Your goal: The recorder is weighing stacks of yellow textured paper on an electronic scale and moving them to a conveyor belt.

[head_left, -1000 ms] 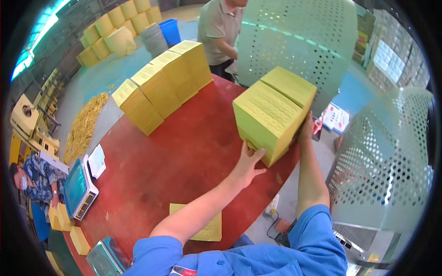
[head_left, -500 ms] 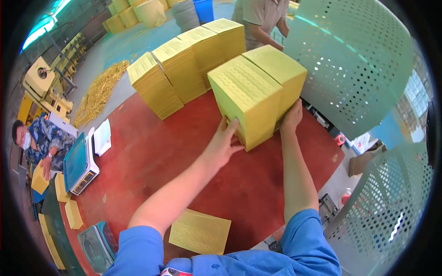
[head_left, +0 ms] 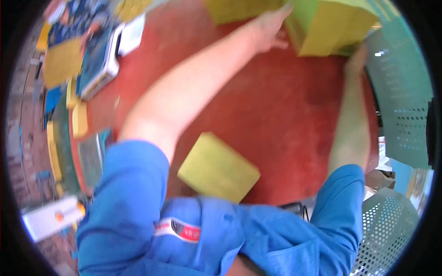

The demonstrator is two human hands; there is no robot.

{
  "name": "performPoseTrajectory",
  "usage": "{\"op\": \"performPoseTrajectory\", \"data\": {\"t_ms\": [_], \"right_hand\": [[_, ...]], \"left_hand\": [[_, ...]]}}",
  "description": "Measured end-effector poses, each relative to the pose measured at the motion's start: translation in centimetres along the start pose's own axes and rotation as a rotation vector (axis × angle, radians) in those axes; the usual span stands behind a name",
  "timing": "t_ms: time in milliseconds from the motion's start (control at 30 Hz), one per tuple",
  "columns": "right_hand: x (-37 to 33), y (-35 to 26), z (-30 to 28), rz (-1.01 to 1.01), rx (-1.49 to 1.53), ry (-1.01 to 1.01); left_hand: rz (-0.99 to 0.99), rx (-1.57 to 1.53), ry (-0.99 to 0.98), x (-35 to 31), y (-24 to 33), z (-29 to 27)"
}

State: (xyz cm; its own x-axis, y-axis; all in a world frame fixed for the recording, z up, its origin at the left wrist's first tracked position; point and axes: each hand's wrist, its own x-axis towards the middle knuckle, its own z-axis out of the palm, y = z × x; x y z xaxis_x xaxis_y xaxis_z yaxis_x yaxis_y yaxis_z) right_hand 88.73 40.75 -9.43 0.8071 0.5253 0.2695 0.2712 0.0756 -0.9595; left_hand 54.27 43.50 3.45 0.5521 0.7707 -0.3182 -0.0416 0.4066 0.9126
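While our view tips down toward our own blue shirt (head_left: 202,232), the yellow stack (head_left: 338,27), whole in sight half a second ago, now sits at the top edge with its upper part cut off. It is on the far right part of the red table (head_left: 276,101), near the perforated green panel (head_left: 407,87). Our left hand (head_left: 271,32) reaches its near left corner with thumb and fingers spread apart; blur keeps us from telling whether they press on it. Our right hand (head_left: 357,59) is at its lower right side, too smeared for us to tell whether it grips. Both forearms stretch farther up the view than before, and the loose yellow sheet (head_left: 219,168) shows whole, well apart from both hands. For the handling, we judge that the stack remains between our hands, though its hold and exact place are harder to check.
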Motion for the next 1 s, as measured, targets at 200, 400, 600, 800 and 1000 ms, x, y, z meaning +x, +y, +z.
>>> {"op": "performPoseTrajectory", "data": {"t_ms": [200, 400, 600, 800, 1000], "right_hand": [[-7.8, -3.6, -3.0, 0.093, 0.314, 0.08], [-22.3, -10.9, -2.7, 0.418, 0.329, -0.217], [-40.0, -22.1, -5.8, 0.107, -0.162, -1.313], [-49.9, -25.0, -7.7, 0.094, -0.337, -1.104], [-59.3, -25.4, -5.9, -0.021, -0.319, -0.883]], "left_hand": [[0.134, 0.106, 0.03, -23.2, 1.6, -15.3], [-0.072, -0.014, 0.315, -45.5, -6.5, -17.7], [-0.206, -0.056, 0.277, -53.0, -14.3, -13.7], [0.094, 0.842, 0.648, -60.3, -17.0, -18.9], [0.384, 1.398, 0.445, -61.6, -19.7, -22.5]]}}
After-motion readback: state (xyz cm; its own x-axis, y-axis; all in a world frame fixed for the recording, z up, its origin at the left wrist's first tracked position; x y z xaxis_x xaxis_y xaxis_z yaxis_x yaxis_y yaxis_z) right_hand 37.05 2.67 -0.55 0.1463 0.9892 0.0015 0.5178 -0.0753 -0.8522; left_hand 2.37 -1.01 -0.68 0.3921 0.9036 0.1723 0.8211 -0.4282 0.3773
